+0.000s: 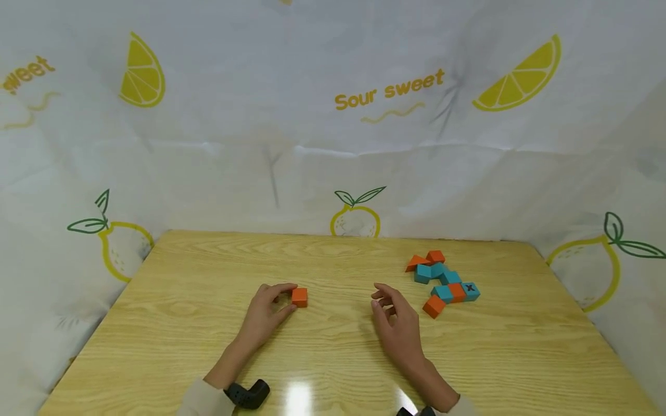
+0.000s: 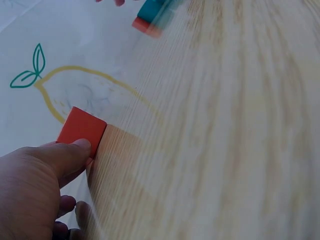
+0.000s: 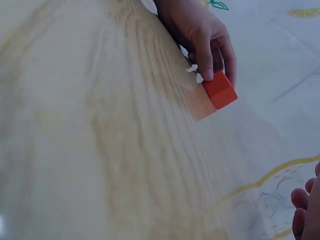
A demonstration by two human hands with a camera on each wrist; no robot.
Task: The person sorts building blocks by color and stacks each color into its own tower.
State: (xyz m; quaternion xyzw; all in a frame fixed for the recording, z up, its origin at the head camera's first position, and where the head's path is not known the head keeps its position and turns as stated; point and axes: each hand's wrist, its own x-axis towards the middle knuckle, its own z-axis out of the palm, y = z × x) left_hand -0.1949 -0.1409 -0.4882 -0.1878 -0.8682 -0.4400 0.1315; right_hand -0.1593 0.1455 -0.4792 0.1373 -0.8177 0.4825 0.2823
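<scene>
Between thumb and fingers, my left hand (image 1: 264, 312) pinches an orange cube (image 1: 299, 297) that sits on the wooden table. The left wrist view shows the thumb on one side of this cube (image 2: 82, 131), and the right wrist view shows its free face (image 3: 220, 91) beyond the fingertips. My right hand (image 1: 400, 329) hovers over the table to the right, fingers loosely bent and holding nothing. Nearest to it is an orange block (image 1: 434, 307) at the front of a loose group of blocks. In the right wrist view only part of my right hand (image 3: 307, 210) shows at the edge.
The group at the right has several teal blocks (image 1: 423, 274), one marked with an X (image 1: 470, 291), an orange triangular block (image 1: 416, 263) and more orange ones. A white sheet with lemon prints (image 1: 260, 173) hangs behind the wooden table (image 1: 343, 358).
</scene>
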